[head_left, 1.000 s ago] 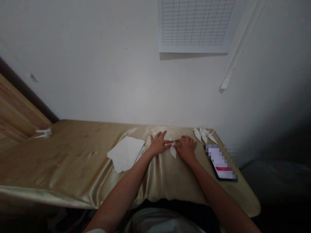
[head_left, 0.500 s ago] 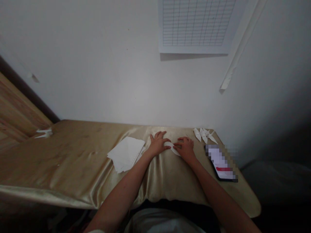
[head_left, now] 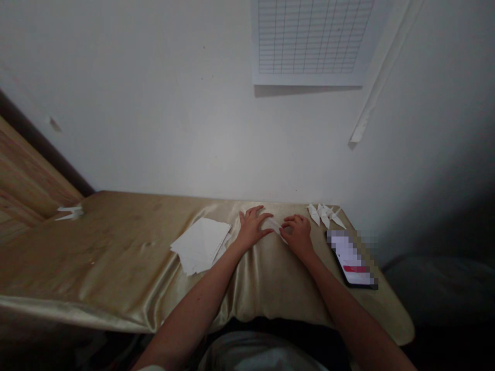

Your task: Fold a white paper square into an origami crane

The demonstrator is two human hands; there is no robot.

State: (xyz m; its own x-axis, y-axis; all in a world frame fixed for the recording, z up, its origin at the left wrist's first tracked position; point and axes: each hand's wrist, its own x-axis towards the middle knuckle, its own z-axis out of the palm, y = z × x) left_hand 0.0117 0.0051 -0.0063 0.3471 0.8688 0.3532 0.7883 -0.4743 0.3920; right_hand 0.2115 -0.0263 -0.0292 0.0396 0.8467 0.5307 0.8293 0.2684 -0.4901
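Note:
Between my two hands, on the gold cloth, is a small piece of folded white paper [head_left: 274,224]. My left hand [head_left: 252,226] holds its left end between thumb and forefinger, the other fingers spread over the cloth. At the paper's right end my right hand [head_left: 298,231] pinches the edge with thumb and fingertips, its fingers curled. Part of the paper is hidden under the fingers. A stack of white paper sheets [head_left: 203,245] lies left of my left forearm. Several folded paper cranes [head_left: 325,215] sit beyond my right hand.
A phone [head_left: 351,260] with its screen lit lies right of my right hand. The gold cloth [head_left: 116,257] covers the table, which meets a white wall [head_left: 174,129]. A printed grid sheet [head_left: 309,41] hangs there. Another white folded piece [head_left: 70,212] lies far left.
The paper between my hands has gone from a wider, curved shape to a flatter, narrower one. My right hand has shifted slightly right; my left hand stays nearly in place.

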